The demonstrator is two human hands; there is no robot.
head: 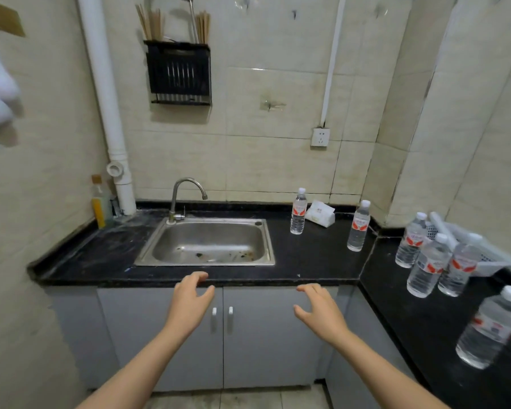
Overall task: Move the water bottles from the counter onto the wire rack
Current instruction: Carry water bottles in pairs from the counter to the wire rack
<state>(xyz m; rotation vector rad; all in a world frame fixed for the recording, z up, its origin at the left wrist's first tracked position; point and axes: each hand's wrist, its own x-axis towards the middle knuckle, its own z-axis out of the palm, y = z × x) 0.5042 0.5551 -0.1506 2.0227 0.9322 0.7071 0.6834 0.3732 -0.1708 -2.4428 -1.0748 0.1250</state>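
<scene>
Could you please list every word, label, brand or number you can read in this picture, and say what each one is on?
None of the print is legible.
Left water bottle: red and white label, too blurred to read.
Other water bottles: same label, also blurred.
Tissue pack: faint mark, too small to read.
Yellow bottle: no readable print.

Single head-worn wide-angle view, looking forward and down, close over counter (307, 255) corner
</scene>
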